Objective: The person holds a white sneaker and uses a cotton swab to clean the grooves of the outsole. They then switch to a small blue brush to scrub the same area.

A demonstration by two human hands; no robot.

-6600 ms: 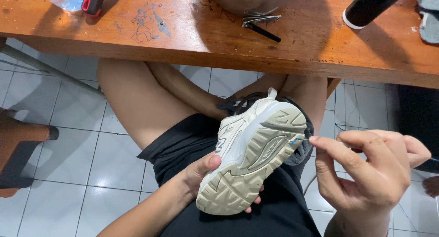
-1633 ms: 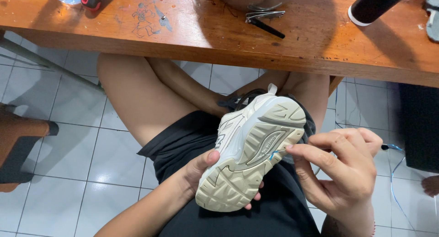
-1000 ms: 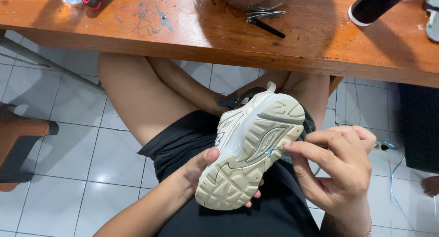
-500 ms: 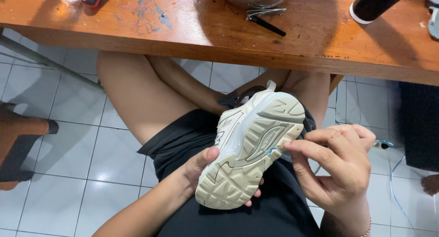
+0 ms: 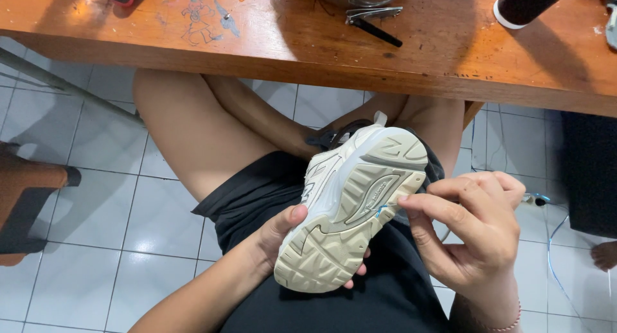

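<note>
Cradling the sneaker [image 5: 350, 211] sole-up (toe nearest) — left hand [image 5: 283, 233] grips it, right hand [image 5: 475, 233] pinches blue thread [image 5: 382, 209]

Bright, even daylight, no harsh glare. Soft shadows on the wooden table [image 5: 308, 44] along top of frame, darker under its edge. Floor tiles [image 5: 103, 230] lower left faintly glossy. Focus sharp at centre, slight softness twd corners.

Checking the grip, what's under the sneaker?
The left hand cradles the sneaker from beneath, over black shorts. Its palm and most fingers are hidden by the sole.
</note>
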